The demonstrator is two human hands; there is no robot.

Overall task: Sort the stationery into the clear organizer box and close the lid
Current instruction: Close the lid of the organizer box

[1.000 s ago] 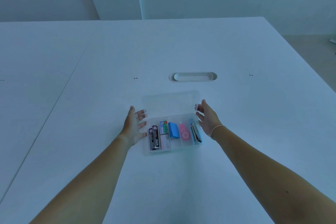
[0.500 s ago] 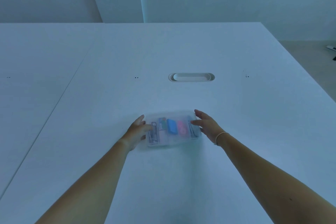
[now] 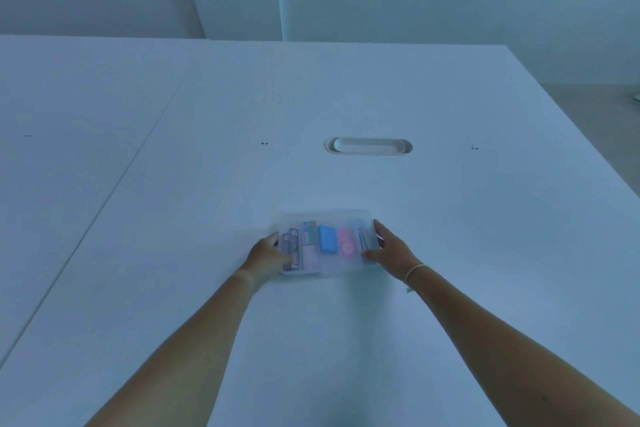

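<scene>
Two bare hands were pressed against the short ends of the clear plastic organizer box (image 3: 327, 243), one at each side. The left hand (image 3: 268, 255) gripped the end at 9 o'clock, with its thumb laid on top of the lid near the front corner. The right hand (image 3: 391, 250) gripped the end at 3 o'clock, thumb also on the lid and fingers along the side wall; a thin pale bracelet (image 3: 414, 270) circled its wrist.

The box lay flat on the white table (image 3: 207, 184), and its lid was down over the compartments. Through the lid some things showed, a little blurred: dark packs (image 3: 291, 246) at the left end, then a greenish small box (image 3: 309, 230), a blue rectangular block (image 3: 327, 237), a pink item (image 3: 347, 246) and a dark slim item (image 3: 363, 239) at the right end.

At 12 o'clock from the box, well apart from it, a white oval cable cover (image 3: 368, 146) sat in the table.
</scene>
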